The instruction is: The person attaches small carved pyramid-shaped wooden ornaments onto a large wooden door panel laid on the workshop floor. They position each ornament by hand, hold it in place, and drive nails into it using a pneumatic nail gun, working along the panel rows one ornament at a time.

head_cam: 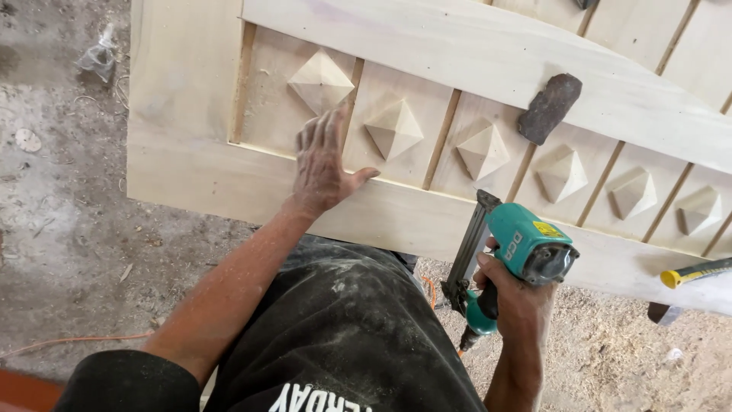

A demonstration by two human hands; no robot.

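Observation:
A pale wooden door panel lies flat before me, with a row of raised pyramid blocks set between thin vertical slats. My left hand rests flat and open on the panel, fingers on a recessed section beside one pyramid. My right hand grips the handle of a teal pneumatic nail gun, whose black magazine and nose touch the lower rail of the door.
A dark flat stone lies on the upper rail. A yellow-handled tool rests at the right edge. Sawdust covers the ground to the right; bare concrete floor and an orange cable lie to the left.

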